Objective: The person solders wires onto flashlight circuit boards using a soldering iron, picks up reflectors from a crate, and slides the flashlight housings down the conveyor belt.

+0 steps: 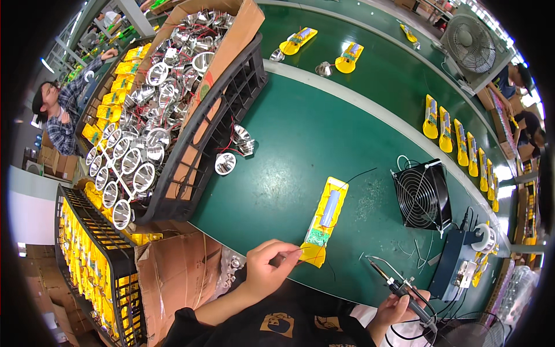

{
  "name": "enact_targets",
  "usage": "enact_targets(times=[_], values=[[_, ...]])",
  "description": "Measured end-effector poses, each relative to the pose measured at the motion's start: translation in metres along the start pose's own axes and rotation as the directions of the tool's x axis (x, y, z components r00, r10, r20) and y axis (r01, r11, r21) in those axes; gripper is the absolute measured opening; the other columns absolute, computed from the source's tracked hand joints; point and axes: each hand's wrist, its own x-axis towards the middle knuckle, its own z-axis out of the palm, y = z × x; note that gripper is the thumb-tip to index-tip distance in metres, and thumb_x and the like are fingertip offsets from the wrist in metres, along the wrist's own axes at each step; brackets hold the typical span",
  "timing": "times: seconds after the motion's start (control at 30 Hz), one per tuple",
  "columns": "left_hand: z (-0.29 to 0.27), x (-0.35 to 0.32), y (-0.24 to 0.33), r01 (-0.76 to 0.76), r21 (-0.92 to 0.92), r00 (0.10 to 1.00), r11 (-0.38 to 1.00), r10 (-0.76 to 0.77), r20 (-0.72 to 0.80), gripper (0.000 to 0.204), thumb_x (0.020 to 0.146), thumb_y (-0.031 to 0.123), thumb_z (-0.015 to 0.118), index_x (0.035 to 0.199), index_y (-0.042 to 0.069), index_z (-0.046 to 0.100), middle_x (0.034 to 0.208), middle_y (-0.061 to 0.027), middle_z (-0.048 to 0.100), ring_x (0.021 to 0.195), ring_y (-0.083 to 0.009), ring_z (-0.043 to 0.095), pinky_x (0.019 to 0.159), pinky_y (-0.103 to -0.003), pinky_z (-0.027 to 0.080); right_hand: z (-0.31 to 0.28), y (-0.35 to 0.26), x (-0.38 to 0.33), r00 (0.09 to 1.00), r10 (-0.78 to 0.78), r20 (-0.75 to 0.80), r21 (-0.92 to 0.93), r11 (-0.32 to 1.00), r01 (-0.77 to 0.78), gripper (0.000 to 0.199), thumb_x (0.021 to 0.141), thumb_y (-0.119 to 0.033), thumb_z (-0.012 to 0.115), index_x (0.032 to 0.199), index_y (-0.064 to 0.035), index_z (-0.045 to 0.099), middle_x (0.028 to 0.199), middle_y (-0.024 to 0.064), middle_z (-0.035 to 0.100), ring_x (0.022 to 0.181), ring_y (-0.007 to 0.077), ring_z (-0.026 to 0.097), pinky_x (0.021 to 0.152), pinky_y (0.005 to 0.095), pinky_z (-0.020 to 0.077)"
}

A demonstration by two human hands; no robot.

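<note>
On the green mat lies a yellow flashlight housing (336, 191) with a blue cylindrical battery (330, 208) and a small green circuit board (318, 236) in it. My left hand (272, 266) is closed in a pinch at the housing's wide near end, on what looks like a thin red wire. Dark thin wires stick out from both ends of the housing. My right hand (399, 309) grips a soldering iron (404, 292) with a wire-feed tube along it. Its tip points up and left, apart from the housing.
A crate of silvery reflectors (167, 92) stands at left, above a crate of yellow housings (87, 272). Loose reflectors (225, 163) lie beside it. A small black fan (422, 196), a blue soldering station (454, 266) and a solder spool (484, 236) stand at right. Beyond runs a green conveyor (387, 75) with several housings.
</note>
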Motion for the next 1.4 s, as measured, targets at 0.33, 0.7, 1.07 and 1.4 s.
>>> enact_targets(times=[0.33, 0.7, 1.07, 1.4], values=[[0.007, 0.003, 0.014, 0.079, 0.049, 0.997, 0.996, -0.079, -0.016, 0.009, 0.068, 0.003, 0.066, 0.066, 0.002, 0.058, 0.103, -0.0103, 0.051, 0.042, 0.0004, 0.032, 0.039, -0.016, 0.028, 0.022, 0.0, 0.001, 0.988, -0.078, 0.132, 0.027, 0.997, 0.075, 0.042, 0.074, -0.036, 0.059, 0.075, -0.0044, 0.032, 0.058, 0.0015, 0.038, 0.048, 0.0081, 0.041, 0.048, 0.0177, 0.0341], [0.015, 0.008, 0.016, 0.136, 0.042, 0.991, 0.99, -0.135, -0.008, 0.012, 0.068, 0.003, 0.064, 0.061, 0.002, 0.054, 0.102, -0.0095, 0.052, 0.04, 0.0004, 0.033, 0.037, -0.016, 0.028, 0.063, -0.008, -0.008, 0.944, -0.083, 0.318, 0.102, 0.993, 0.053, 0.045, 0.076, -0.036, 0.059, 0.076, 0.0013, 0.035, 0.045, 0.0017, 0.045, 0.041, 0.0109, 0.047, 0.045, 0.0215, 0.0416], [0.017, 0.009, 0.014, 0.154, 0.03, 0.988, 0.988, -0.154, 0.003, 0.012, 0.068, 0.003, 0.064, 0.061, 0.002, 0.054, 0.099, -0.0077, 0.052, 0.042, 0.0004, 0.033, 0.039, -0.016, 0.028, 0.067, -0.001, -0.01, 0.946, -0.075, 0.314, 0.09, 0.995, 0.05, 0.043, 0.076, -0.036, 0.059, 0.077, 0.001, 0.038, 0.044, 0.0005, 0.043, 0.04, 0.0106, 0.047, 0.043, 0.0203, 0.0413], [0.019, 0.009, 0.013, 0.156, 0.032, 0.988, 0.987, -0.156, -0.004, 0.012, 0.068, 0.003, 0.064, 0.062, 0.002, 0.054, 0.099, -0.0067, 0.051, 0.041, 0.0003, 0.032, 0.039, -0.016, 0.028, 0.071, -0.003, -0.007, 0.94, -0.09, 0.33, 0.084, 0.994, 0.066, 0.042, 0.077, -0.036, 0.058, 0.077, 0.0004, 0.038, 0.044, 0.0006, 0.044, 0.038, 0.0099, 0.046, 0.043, 0.0202, 0.0408]])
